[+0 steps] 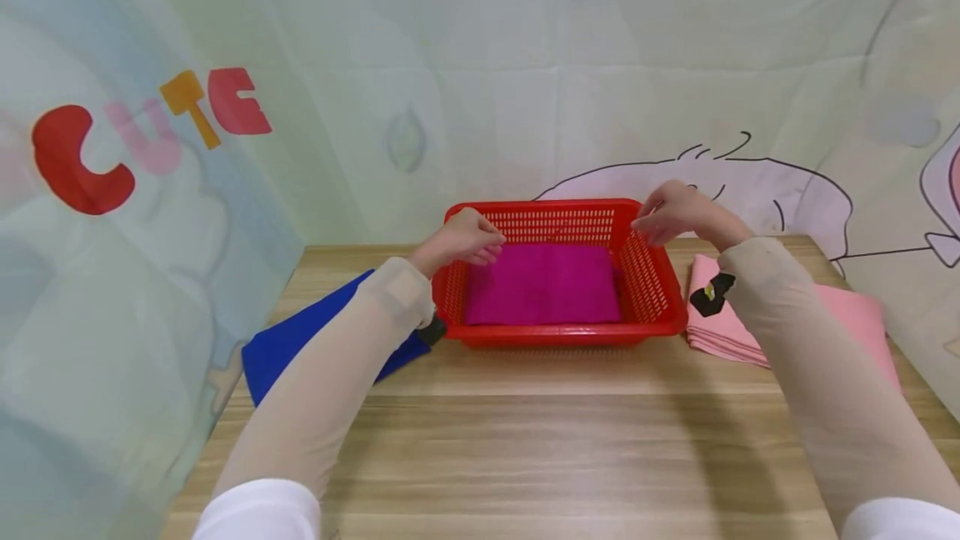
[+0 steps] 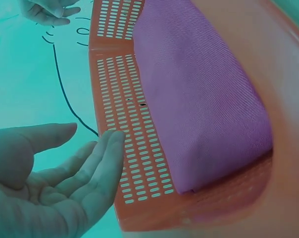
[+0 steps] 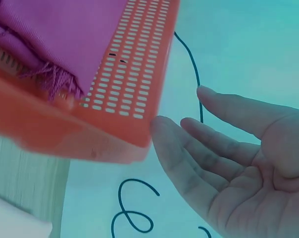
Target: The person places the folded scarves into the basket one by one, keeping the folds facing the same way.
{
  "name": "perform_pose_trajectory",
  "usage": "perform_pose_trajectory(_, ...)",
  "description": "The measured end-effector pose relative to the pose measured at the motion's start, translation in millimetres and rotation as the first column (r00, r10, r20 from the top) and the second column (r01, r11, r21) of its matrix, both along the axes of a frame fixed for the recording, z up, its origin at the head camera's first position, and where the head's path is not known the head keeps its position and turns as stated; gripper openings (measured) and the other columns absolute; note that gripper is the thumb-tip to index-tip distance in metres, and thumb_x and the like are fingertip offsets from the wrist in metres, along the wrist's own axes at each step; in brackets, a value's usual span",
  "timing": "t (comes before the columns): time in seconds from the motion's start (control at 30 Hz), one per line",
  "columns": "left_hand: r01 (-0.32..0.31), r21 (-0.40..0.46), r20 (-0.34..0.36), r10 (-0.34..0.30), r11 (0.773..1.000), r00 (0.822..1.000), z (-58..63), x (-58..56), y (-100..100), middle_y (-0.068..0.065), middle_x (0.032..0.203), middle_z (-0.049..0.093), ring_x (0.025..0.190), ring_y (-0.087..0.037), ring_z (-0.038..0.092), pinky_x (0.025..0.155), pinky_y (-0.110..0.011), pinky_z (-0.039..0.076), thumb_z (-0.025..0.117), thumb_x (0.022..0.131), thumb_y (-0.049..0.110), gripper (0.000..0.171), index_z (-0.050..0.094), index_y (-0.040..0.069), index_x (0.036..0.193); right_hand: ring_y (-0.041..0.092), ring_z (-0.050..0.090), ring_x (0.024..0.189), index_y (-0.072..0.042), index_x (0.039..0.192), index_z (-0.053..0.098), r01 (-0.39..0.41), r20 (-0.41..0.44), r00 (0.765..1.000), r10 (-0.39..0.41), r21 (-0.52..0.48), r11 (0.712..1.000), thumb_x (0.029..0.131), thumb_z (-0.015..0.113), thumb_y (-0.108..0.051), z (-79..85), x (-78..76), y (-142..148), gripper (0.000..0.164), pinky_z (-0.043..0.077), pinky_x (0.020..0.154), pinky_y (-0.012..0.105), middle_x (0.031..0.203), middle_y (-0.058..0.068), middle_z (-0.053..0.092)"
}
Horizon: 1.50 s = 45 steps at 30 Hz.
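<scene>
A folded magenta cloth [image 1: 542,283] lies flat inside a red plastic basket [image 1: 555,330] with slotted walls. My left hand [image 1: 470,237] hovers over the basket's left side, its fingers loosely bent and holding nothing. Above the right rim, my right hand [image 1: 670,211] is likewise empty. In the left wrist view the left hand [image 2: 65,183] shows thumb and fingers apart, beside the slotted wall. The right wrist view has the right hand [image 3: 238,163] with spread thumb and fingers near the basket's corner, and fringe [image 3: 60,82] along the cloth's edge.
On the wooden table [image 1: 555,440], a blue cloth [image 1: 300,327] lies left of the basket, partly under my left forearm. A folded pink cloth [image 1: 723,327] lies to the right, partly hidden by my right forearm. A printed curtain [image 1: 487,107] hangs behind the table.
</scene>
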State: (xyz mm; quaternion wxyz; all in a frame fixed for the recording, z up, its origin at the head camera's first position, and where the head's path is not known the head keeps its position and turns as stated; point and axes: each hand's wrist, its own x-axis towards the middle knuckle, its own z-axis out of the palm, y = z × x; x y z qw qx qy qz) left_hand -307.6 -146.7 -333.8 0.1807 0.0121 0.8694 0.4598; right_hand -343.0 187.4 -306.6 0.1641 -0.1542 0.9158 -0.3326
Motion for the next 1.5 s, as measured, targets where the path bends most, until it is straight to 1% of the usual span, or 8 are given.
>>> perform_pose_trajectory(0.17,-0.004,0.007,-0.068,0.005,1.000,0.998,1.6,-0.7,-4,-0.023,0.114,0.069,0.104,-0.036,0.068,0.087,-0.038,0.056,0.060,0.101,0.013,0.031,0.065,-0.008,0.124,0.034,0.071,0.080,0.015,0.113,0.062,0.033,-0.041,0.999,-0.034,-0.032,0.999,0.097,0.065,-0.012,-1.0,2.8,13,0.032,0.060,0.071,0.038,0.099,0.030,0.068)
perform_pose_trajectory(0.27,-0.010,-0.029,-0.109,0.007,1.000,0.994,2.4,-0.1,-6,-0.021,0.114,0.069,0.103,-0.035,0.068,0.088,-0.039,0.056,0.060,0.101,0.014,0.031,0.065,-0.005,0.124,0.034,0.071,0.079,0.017,0.115,0.060,0.048,-0.047,0.998,-0.051,-0.058,0.997,0.098,0.064,-0.013,-2.1,6.0,21,0.035,0.060,0.071,0.039,0.099,0.031,0.067)
perform_pose_trajectory(0.37,0.004,-0.093,-0.165,-0.019,0.996,0.986,3.3,1.9,-8,-0.018,0.114,0.069,0.099,-0.030,0.069,0.088,-0.039,0.056,0.060,0.101,0.016,0.031,0.063,-0.003,0.126,0.029,0.071,0.075,0.018,0.114,0.060,0.061,-0.063,0.996,-0.066,-0.074,0.995,0.098,0.063,-0.013,-3.2,9.6,29,0.035,0.060,0.069,0.038,0.093,0.027,0.067)
perform_pose_trajectory(0.5,0.021,-0.165,-0.257,-0.063,0.986,0.964,2.9,4.2,-12,-0.018,0.109,0.069,0.093,-0.028,0.068,0.082,-0.038,0.056,0.059,0.101,0.016,0.030,0.064,-0.003,0.123,0.024,0.070,0.072,0.018,0.111,0.061,0.071,-0.073,0.994,-0.078,-0.087,0.994,0.099,0.062,-0.012,-5.5,13.6,38,0.032,0.060,0.067,0.036,0.085,0.016,0.069)
perform_pose_trajectory(0.6,0.009,-0.197,-0.319,-0.073,0.980,0.945,-0.1,4.0,-16,-0.019,0.109,0.068,0.095,-0.030,0.067,0.082,-0.037,0.054,0.058,0.100,0.015,0.029,0.065,-0.004,0.121,0.022,0.068,0.072,0.018,0.111,0.061,0.081,-0.067,0.994,-0.087,-0.088,0.993,0.099,0.061,-0.012,-7.3,16.4,44,0.033,0.060,0.067,0.036,0.082,0.011,0.069)
perform_pose_trajectory(0.9,-0.064,-0.212,-0.439,-0.037,0.975,0.898,-7.3,6.8,-29,-0.018,0.120,0.064,0.110,-0.031,0.059,0.094,-0.043,0.050,0.057,0.102,0.013,0.028,0.062,-0.003,0.124,0.021,0.067,0.074,0.018,0.113,0.060,0.088,-0.075,0.993,-0.095,-0.086,0.992,0.100,0.061,-0.014,-20.4,27.1,61,0.034,0.060,0.068,0.037,0.086,0.012,0.069)
perform_pose_trajectory(1.13,-0.139,-0.213,-0.480,0.021,0.967,0.877,-9.8,8.3,-34,-0.019,0.126,0.060,0.114,-0.033,0.056,0.098,-0.044,0.047,0.056,0.102,0.016,0.032,0.056,-0.002,0.129,0.023,0.067,0.078,0.017,0.114,0.060,0.078,-0.057,0.995,-0.080,-0.051,0.996,0.100,0.061,-0.014,-33.8,33.7,73,0.034,0.060,0.070,0.039,0.094,0.017,0.070)
perform_pose_trajectory(1.5,-0.248,-0.281,-0.469,0.093,0.927,0.879,-20.5,5.8,-43,-0.026,0.136,0.046,0.124,-0.038,0.046,0.105,-0.048,0.040,0.048,0.105,0.023,0.050,0.038,-0.006,0.144,0.035,0.065,0.084,0.015,0.112,0.060,0.026,-0.061,0.998,-0.026,-0.003,1.000,0.098,0.064,-0.011,-52.0,44.1,85,0.030,0.060,0.071,0.043,0.104,0.029,0.066)
